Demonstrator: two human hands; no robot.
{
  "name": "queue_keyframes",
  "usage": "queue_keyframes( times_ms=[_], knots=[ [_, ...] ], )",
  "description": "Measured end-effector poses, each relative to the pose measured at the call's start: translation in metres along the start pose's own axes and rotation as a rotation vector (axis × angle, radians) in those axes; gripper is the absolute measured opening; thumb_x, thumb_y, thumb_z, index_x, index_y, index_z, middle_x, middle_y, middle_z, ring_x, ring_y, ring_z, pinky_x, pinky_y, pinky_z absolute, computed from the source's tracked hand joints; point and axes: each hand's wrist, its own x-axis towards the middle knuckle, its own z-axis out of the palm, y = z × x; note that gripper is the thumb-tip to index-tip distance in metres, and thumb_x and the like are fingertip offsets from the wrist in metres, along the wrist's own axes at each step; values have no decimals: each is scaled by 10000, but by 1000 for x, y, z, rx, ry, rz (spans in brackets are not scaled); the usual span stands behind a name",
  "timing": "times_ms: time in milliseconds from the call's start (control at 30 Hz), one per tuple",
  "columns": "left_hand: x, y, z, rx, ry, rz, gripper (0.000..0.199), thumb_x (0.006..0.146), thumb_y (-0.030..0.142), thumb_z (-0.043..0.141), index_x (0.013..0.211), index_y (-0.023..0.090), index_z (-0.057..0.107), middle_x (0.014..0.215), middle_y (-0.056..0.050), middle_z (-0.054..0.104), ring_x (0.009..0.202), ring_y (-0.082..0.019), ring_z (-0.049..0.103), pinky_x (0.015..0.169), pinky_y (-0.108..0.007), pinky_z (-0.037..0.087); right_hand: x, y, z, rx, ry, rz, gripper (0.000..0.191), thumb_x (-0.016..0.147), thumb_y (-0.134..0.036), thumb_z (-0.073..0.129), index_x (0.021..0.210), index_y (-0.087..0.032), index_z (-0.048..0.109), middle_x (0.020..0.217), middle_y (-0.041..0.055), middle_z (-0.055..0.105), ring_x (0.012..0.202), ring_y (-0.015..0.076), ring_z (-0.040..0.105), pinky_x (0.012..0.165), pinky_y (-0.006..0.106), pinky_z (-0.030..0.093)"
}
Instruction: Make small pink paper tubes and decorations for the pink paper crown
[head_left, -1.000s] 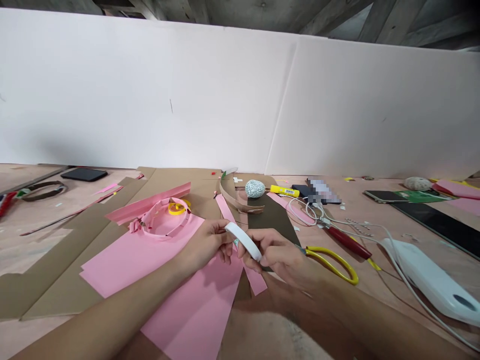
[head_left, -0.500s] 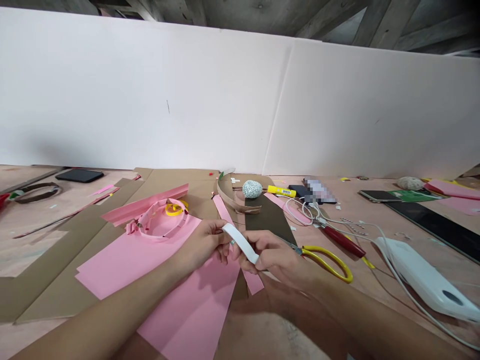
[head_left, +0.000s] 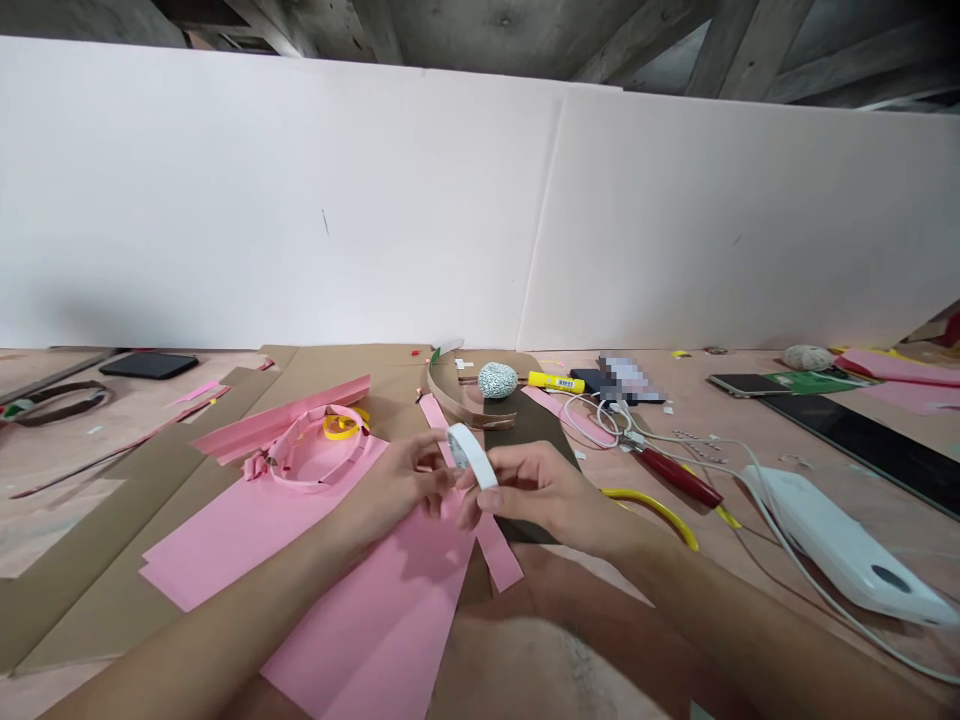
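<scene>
A white roll of tape is held up between my two hands over the pink paper. My right hand grips its right side, thumb in front and fingers behind. At its upper left edge, my left hand has its fingertips closed on the roll. Below lie pink paper sheets and a narrow pink strip. To the left, a pink paper ring with small bows rests on the sheets. Behind my hands is a curved brown strip.
On the right are yellow-handled scissors, partly hidden by my right arm, a red-handled tool, a white power bank with cables and a yellow glue stick. A speckled ball sits mid-table. A white board stands behind.
The roll has turned more upright and its hollow inner side now shows. My right hand has shifted slightly left and up. The whole view has moved a little.
</scene>
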Motion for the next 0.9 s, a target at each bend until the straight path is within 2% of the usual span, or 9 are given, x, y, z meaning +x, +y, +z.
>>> queue_keyframes(
  times_ms=[67, 133, 233, 367, 500, 700, 800, 900],
  knots=[
    [-3, 7, -1, 228, 192, 183, 349, 864, 282, 649, 1209, 233, 646, 761, 18, 599, 627, -136, 554, 589, -250, 431, 1, 3, -1, -69, 73, 3, 205, 908, -328, 667, 948, -130, 703, 871, 79, 730, 784, 182, 676, 801, 337, 512],
    [-7, 13, -1, 428, 325, 351, 315, 945, 300, 560, 1248, 265, 640, 836, 2, 596, 729, -154, 562, 668, -264, 442, 2, 5, -2, -167, 119, 28, 205, 922, -320, 636, 871, -131, 696, 849, 73, 724, 708, 158, 650, 727, 300, 491],
    [-12, 16, 4, 561, 294, 476, 252, 975, 326, 534, 1148, 253, 703, 954, -38, 617, 852, -180, 588, 746, -280, 459, 4, 6, 0, -278, 172, 52, 196, 934, -277, 583, 822, -144, 674, 809, 52, 709, 664, 141, 609, 670, 275, 453],
    [-14, 12, 12, 663, 245, 563, 183, 949, 267, 577, 971, 221, 754, 950, -56, 663, 858, -185, 619, 744, -275, 461, 4, 5, 5, -351, 196, 54, 161, 924, -224, 546, 824, -154, 649, 775, 29, 669, 682, 147, 582, 641, 270, 428],
    [-15, 12, 15, 637, 208, 543, 167, 931, 229, 578, 865, 212, 730, 895, -43, 700, 807, -178, 623, 724, -272, 459, 4, 9, 6, -440, 213, 49, 196, 948, -260, 525, 806, -166, 623, 751, 11, 650, 693, 149, 566, 640, 268, 404],
    [-18, 19, 17, 461, 164, 319, 166, 892, 211, 552, 750, 201, 637, 752, 2, 675, 713, -160, 581, 688, -262, 441, 6, 12, 5, -377, 159, 60, 314, 981, -254, 439, 754, -163, 636, 762, 31, 683, 722, 158, 592, 685, 269, 421],
    [-17, 18, 18, 416, 111, 282, 157, 881, 218, 556, 749, 197, 638, 745, 5, 678, 712, -161, 594, 690, -261, 443, 6, 13, 7, -544, 220, 82, 297, 950, -187, 433, 723, -171, 624, 734, 13, 659, 696, 144, 570, 635, 250, 381],
    [-14, 13, 17, 383, 63, 245, 144, 889, 256, 577, 790, 199, 665, 772, 3, 701, 736, -166, 613, 694, -260, 447, 5, 16, 8, -787, 277, 52, 259, 915, -156, 456, 678, -185, 554, 628, -30, 543, 571, 111, 437, 544, 249, 273]
  ],
)
